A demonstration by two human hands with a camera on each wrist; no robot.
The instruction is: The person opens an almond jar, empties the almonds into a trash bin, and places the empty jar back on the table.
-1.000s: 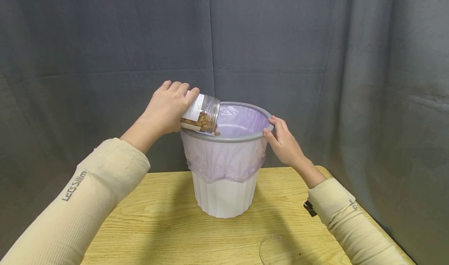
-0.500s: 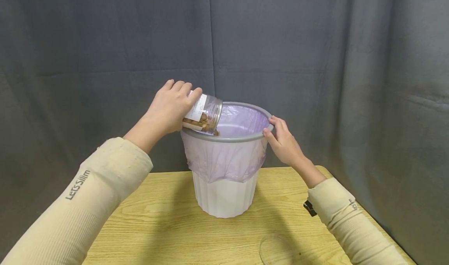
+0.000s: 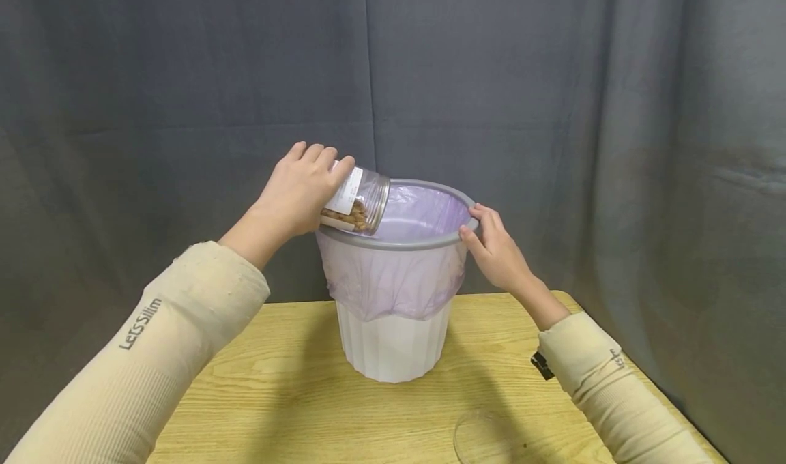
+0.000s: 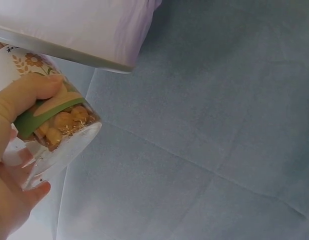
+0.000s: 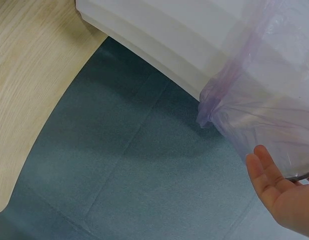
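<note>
So the left hand (image 3: pixel 299 191) has its fingers wrapped round a clear plastic jar with a white label (image 3: pixel 356 200), tipped on its side with the open mouth hanging just over the left edge of the bin. There are brown, nutty-looking bits (image 3: pixel 351 214) piled near the mouth of the jar, and in the left wrist view you can see them pressed against the clear wall, right by a green band on the label. The bin is a white ribbed plastic wastebasket with a grey rim (image 3: pixel 393 346), lined with a pale purple bag (image 3: pixel 393 273) folded down over the outside. It sits on a light wooden table (image 3: pixel 288 396) in front of a dark grey curtain (image 3: pixel 552 95). The right hand (image 3: pixel 494 245) grips the rim on the right side, fingers curled over the top and thumb on the outside against the bag. Both arms are in cream ribbed sleeves (image 3: pixel 153 355). There's also a clear round thing (image 3: pixel 485 440) at the near table edge; can't tell what it is.
</note>
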